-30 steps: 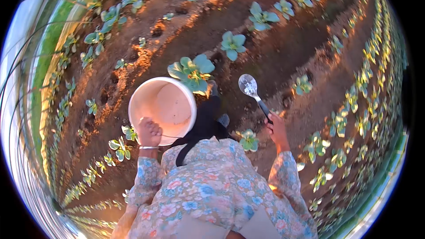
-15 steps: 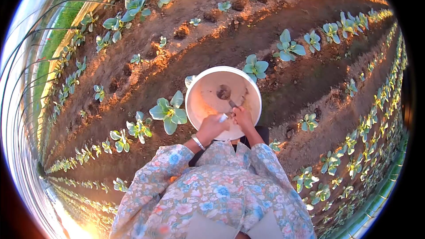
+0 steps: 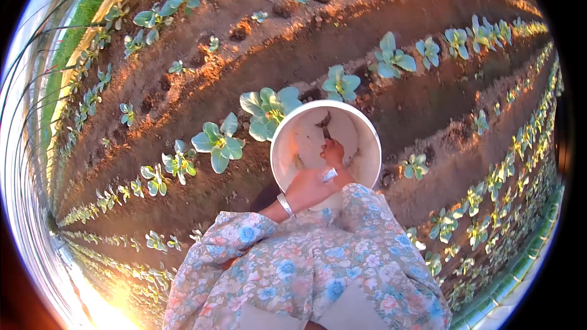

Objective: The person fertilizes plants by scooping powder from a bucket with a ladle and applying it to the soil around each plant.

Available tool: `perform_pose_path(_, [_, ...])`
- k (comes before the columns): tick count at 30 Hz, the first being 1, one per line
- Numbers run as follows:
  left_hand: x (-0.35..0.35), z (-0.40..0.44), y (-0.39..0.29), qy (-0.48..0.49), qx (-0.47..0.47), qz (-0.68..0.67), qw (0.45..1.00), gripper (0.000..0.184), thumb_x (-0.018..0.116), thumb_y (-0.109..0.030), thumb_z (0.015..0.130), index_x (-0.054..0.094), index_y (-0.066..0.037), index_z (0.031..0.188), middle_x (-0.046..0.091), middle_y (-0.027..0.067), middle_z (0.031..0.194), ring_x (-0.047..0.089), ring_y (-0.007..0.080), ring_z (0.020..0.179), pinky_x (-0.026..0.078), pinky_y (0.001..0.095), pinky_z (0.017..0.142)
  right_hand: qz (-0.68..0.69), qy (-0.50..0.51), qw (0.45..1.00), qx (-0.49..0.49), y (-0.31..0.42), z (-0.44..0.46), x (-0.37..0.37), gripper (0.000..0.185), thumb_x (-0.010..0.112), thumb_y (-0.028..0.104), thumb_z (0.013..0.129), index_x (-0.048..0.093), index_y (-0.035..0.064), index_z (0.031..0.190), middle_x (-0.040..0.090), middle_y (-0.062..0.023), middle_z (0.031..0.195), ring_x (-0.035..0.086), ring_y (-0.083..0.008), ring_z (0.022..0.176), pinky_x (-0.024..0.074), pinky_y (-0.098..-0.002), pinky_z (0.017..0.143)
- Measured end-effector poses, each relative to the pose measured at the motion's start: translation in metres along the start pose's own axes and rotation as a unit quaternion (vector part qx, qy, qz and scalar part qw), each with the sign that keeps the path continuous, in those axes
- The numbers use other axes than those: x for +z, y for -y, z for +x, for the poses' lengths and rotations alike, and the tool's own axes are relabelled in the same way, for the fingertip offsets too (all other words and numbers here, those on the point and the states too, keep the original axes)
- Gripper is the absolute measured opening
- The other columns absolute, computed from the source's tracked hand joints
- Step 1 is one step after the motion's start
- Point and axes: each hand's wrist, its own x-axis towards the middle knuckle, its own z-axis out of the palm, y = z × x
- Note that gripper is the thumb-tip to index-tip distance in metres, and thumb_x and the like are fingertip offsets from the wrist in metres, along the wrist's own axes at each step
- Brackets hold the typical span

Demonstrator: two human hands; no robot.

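A round white bucket (image 3: 281, 146) is in front of my body, its open mouth facing up toward me. My right hand (image 3: 332, 154) is inside the mouth, closed on the handle of a spoon (image 3: 324, 122) with a dark, rounded head. That head is near the bucket's far inner wall. My left hand (image 3: 310, 188) lies across the near part of the bucket, beside my right wrist, with its fingers curled. A small white thing (image 3: 329, 175) shows at its fingers; I cannot tell whether it is held or worn. A silvery bracelet (image 3: 284, 204) circles my left wrist.
Leafy young plants (image 3: 269, 110) grow beside the bucket's left rim, with another plant (image 3: 340, 84) just beyond it. More plant rows curve across the brown soil (image 3: 244, 73). Small holes (image 3: 239, 30) dot the far bed. Thin dark hoops (image 3: 36, 43) and plastic sheeting border the left side.
The bucket has shifted right in view, uncovering plants at its left. The spoon head has turned from face-on to nearly edge-on. My left hand has come across my right wrist.
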Motion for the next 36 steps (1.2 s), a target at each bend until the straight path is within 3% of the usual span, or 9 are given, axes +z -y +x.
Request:
perform_pose_path(4, [0.021,0.008,0.011,-0.016,-0.042,-0.029,0.999,0.021,0.064,-0.020,0.068,0.056,-0.002,0.072,0.055,0.0073,0.059,0.051,0.0119,0.055,0.043,0.0302,0.055,-0.006,-0.009,1.000,0.025,0.004,-0.028,-0.027,0.017,0.052,0.016,0.086,0.056,0.0003,0.088,0.052,-0.0045,0.063,0.045,-0.0117,0.043,0.0388,-0.0261,0.037])
perform_pose_path(10, [0.038,0.024,0.039,-0.054,-0.184,-0.238,0.952,0.007,0.062,-0.011,0.071,0.057,-0.006,0.071,0.051,-0.0030,0.061,0.043,0.0061,0.054,0.035,0.0234,0.048,0.067,0.060,0.995,0.043,0.027,-0.093,-0.050,0.017,0.051,0.015,0.088,0.056,-0.0004,0.092,0.052,-0.0030,0.066,0.043,-0.0082,0.043,0.0367,-0.0226,0.038])
perform_pose_path(11, [0.040,0.029,0.048,-0.057,-0.185,-0.249,0.949,0.004,0.059,-0.006,0.073,0.056,-0.007,0.076,0.046,-0.0059,0.058,0.037,0.0029,0.048,0.028,0.0204,0.042,0.051,0.075,0.994,0.054,0.034,-0.104,-0.053,0.020,0.050,0.015,0.088,0.056,-0.0012,0.099,0.051,-0.0018,0.067,0.042,-0.0066,0.044,0.0357,-0.0220,0.038])
perform_pose_path(15, [0.027,0.035,0.050,-0.089,-0.253,-0.375,0.887,0.008,0.056,-0.005,0.076,0.054,-0.008,0.083,0.037,-0.0079,0.054,0.029,0.0010,0.038,0.020,0.0174,0.033,-0.028,0.086,0.994,0.060,0.055,-0.145,-0.059,0.030,0.049,0.014,0.089,0.053,0.0002,0.115,0.049,-0.0004,0.067,0.040,-0.0043,0.045,0.0347,-0.0212,0.039])
perform_pose_path(23, [-0.006,0.029,0.094,-0.176,-0.243,-0.518,0.801,0.022,0.052,-0.001,0.078,0.037,-0.015,0.069,0.030,-0.0071,0.049,0.027,0.0048,0.034,0.022,0.0210,0.031,-0.001,0.163,0.985,0.047,0.075,-0.177,-0.090,0.035,0.047,0.012,0.091,0.047,0.0020,0.125,0.052,-0.0029,0.073,0.040,-0.0039,0.046,0.0355,-0.0202,0.040])
perform_pose_path(26, [-0.019,0.010,0.130,-0.222,-0.236,-0.565,0.759,0.019,0.053,-0.001,0.079,0.042,-0.014,0.072,0.032,-0.0077,0.049,0.029,0.0031,0.035,0.021,0.0193,0.030,-0.014,0.160,0.987,0.030,0.088,-0.186,-0.105,0.036,0.048,0.012,0.091,0.046,0.0011,0.126,0.053,-0.0035,0.073,0.041,-0.0044,0.045,0.0361,-0.0204,0.041])
perform_pose_path(28, [-0.027,-0.001,0.136,-0.246,-0.241,-0.550,0.761,0.023,0.052,-0.004,0.080,0.038,-0.016,0.066,0.029,-0.0076,0.047,0.026,0.0045,0.034,0.023,0.0208,0.031,0.000,0.148,0.988,0.034,0.088,-0.183,-0.119,0.038,0.049,0.012,0.091,0.045,0.0007,0.126,0.054,-0.0038,0.074,0.041,-0.0047,0.045,0.0365,-0.0206,0.041])
perform_pose_path(36, [-0.044,-0.036,0.175,-0.314,-0.262,-0.579,0.705,0.026,0.051,-0.009,0.081,0.037,-0.016,0.060,0.025,-0.0067,0.045,0.024,0.0063,0.033,0.023,0.0236,0.032,-0.083,0.085,0.993,0.008,0.078,-0.082,-0.112,0.035,0.050,0.014,0.089,0.049,-0.0007,0.122,0.053,-0.0032,0.072,0.041,-0.0051,0.045,0.0364,-0.0210,0.040])
